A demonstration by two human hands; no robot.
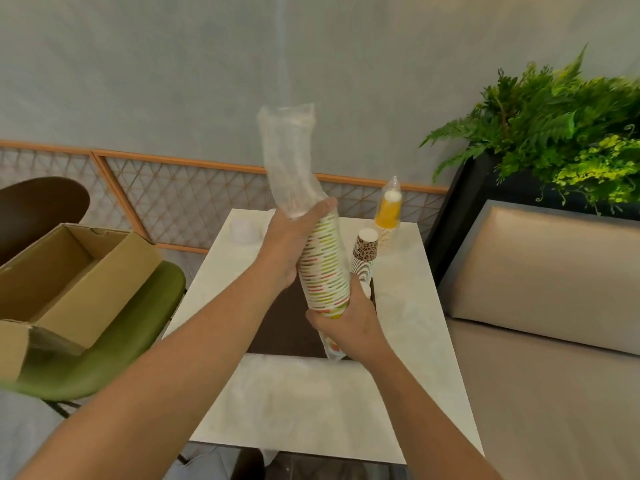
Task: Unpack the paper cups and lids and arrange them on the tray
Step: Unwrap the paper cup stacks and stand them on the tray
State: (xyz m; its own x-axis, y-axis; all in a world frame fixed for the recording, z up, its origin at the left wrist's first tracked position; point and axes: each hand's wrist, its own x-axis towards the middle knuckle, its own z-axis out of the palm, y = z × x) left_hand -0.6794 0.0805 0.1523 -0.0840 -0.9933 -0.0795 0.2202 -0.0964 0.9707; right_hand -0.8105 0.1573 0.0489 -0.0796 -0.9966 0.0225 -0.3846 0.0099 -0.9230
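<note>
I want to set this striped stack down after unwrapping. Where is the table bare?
The widest bare patch is the near end of the table, between the brown tray and the near edge. The tray's visible left part is bare too. The far right is crowded: leopard-print cup stack and orange cup stack.

Much of the dark tray (pixel 287 327) is hidden behind the forearms and the striped cup stack (pixel 323 268). The right hand (pixel 346 323) covers the stack's bottom end and the left hand (pixel 287 244) covers its top, where the clear plastic sleeve (pixel 291 157) rises in a blur. A white object (pixel 244 230) at the far left of the bench (pixel 311 410) is too soft to identify. The cardboard box (pixel 62 271) is cut by the left edge, the plant (pixel 554 126) by the right.
</note>
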